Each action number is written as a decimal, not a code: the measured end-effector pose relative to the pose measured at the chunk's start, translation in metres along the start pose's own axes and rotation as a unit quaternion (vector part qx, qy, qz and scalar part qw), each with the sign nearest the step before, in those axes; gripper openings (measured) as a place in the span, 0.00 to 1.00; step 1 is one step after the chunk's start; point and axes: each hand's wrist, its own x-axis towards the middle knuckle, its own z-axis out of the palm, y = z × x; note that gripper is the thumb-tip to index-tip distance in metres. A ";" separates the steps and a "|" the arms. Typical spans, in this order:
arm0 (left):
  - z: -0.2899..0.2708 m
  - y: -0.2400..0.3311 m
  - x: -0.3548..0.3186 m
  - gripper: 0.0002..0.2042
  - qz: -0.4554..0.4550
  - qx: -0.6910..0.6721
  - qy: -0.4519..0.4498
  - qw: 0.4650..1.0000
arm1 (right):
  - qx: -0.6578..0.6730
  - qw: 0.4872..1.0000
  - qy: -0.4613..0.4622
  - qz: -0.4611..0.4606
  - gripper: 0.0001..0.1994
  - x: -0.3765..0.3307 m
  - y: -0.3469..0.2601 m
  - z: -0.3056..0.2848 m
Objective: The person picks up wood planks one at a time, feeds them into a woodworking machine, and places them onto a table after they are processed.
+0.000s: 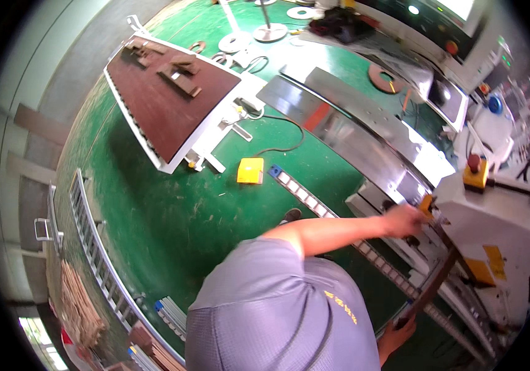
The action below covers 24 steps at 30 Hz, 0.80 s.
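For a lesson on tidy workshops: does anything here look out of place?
Perhaps: a dark cable lies in a loose curve across the green floor, near a yellow box. It looks untidy, left where feet could catch it.

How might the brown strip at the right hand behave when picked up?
The brown strip looks likely to flex, since it appears to bend beside the white machine. It is probably light for its length, being thin. Lifted near the right hand, it may sag, being long.

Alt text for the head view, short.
A person's right hand holds a long brown strip beside a white machine, while the blurred left hand is at the machine's edge. Across the green floor stands a brown-topped table bearing brown pieces.
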 end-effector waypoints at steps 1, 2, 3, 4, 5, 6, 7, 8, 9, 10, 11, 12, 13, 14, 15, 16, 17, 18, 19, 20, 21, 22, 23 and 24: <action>-0.065 0.014 -0.022 0.11 0.000 -0.045 0.130 0.990 | -0.005 1.000 -0.026 0.011 0.36 0.006 -0.003 0.001; -0.117 0.000 -0.044 0.09 -0.012 -0.085 0.236 0.968 | 0.011 0.998 0.033 -0.059 0.29 0.006 -0.003 0.011; -0.169 -0.016 -0.067 0.09 -0.025 -0.126 0.337 0.933 | 0.017 0.997 0.021 -0.078 0.29 0.008 -0.023 0.013; -0.230 -0.020 -0.096 0.11 -0.083 -0.070 0.430 0.896 | 0.018 0.995 0.005 -0.101 0.29 0.012 -0.047 0.012; -0.289 -0.060 -0.134 0.12 -0.110 -0.026 0.501 0.858 | 0.020 0.992 -0.010 -0.126 0.29 0.015 -0.076 0.012; -0.346 -0.105 -0.173 0.14 -0.151 0.101 0.578 0.796 | 0.029 0.985 -0.001 -0.169 0.28 0.015 -0.107 0.016; -0.393 -0.134 -0.201 0.17 -0.209 0.144 0.632 0.732 | 0.036 0.978 0.011 -0.205 0.28 0.012 -0.138 0.020; -0.443 -0.174 -0.242 0.21 -0.287 0.157 0.664 0.672 | 0.045 0.966 0.016 -0.253 0.28 0.013 -0.171 0.025; -0.483 -0.213 -0.278 0.27 -0.339 0.213 0.683 0.611 | 0.082 0.965 -0.015 -0.248 0.28 0.013 -0.206 0.027; -0.515 -0.257 -0.309 0.35 -0.352 0.305 0.666 0.582 | 0.116 0.963 -0.046 -0.239 0.28 0.012 -0.242 0.027; -0.549 -0.277 -0.330 0.43 -0.417 0.280 0.656 0.563 | 0.153 0.957 -0.078 -0.232 0.27 0.014 -0.278 0.031; -0.580 -0.298 -0.343 0.46 -0.441 0.301 0.667 0.520 | 0.158 0.959 -0.091 -0.217 0.27 0.015 -0.307 0.036; -0.607 -0.327 -0.347 0.49 -0.462 0.319 0.671 0.485 | 0.156 0.952 -0.080 -0.251 0.28 0.016 -0.328 0.045; -0.629 -0.332 -0.344 0.52 -0.480 0.280 0.663 0.502 | 0.158 0.949 -0.089 -0.257 0.28 0.015 -0.349 0.053; -0.656 -0.353 -0.340 0.53 -0.471 0.255 0.678 0.504 | 0.161 0.946 -0.097 -0.263 0.29 0.014 -0.372 0.061; -0.677 -0.365 -0.345 0.55 -0.510 0.255 0.674 0.469 | 0.159 0.942 -0.128 -0.267 0.29 0.011 -0.404 0.061; -0.685 -0.352 -0.317 0.57 -0.548 0.192 0.659 0.478 | 0.143 0.944 -0.143 -0.260 0.29 0.003 -0.434 0.063; -0.700 -0.354 -0.321 0.54 -0.552 0.219 0.665 0.454 | 0.134 0.939 -0.166 -0.271 0.29 0.004 -0.460 0.060; -0.712 -0.363 -0.325 0.52 -0.554 0.241 0.668 0.433 | 0.123 0.934 -0.184 -0.279 0.30 0.005 -0.483 0.058; -0.720 -0.367 -0.326 0.49 -0.556 0.251 0.664 0.432 | 0.122 0.936 -0.182 -0.275 0.29 0.006 -0.503 0.060; -0.727 -0.369 -0.331 0.46 -0.559 0.260 0.661 0.428 | 0.109 0.935 -0.187 -0.280 0.29 0.008 -0.523 0.059; -0.729 -0.369 -0.339 0.43 -0.562 0.269 0.658 0.422 | 0.105 0.934 -0.187 -0.286 0.29 0.010 -0.538 0.057; -0.731 -0.371 -0.353 0.40 -0.533 0.237 0.683 0.439 | 0.108 0.931 -0.188 -0.292 0.29 0.011 -0.553 0.058; -0.726 -0.374 -0.377 0.37 -0.501 0.208 0.708 0.452 | 0.099 0.930 -0.187 -0.301 0.29 0.014 -0.566 0.058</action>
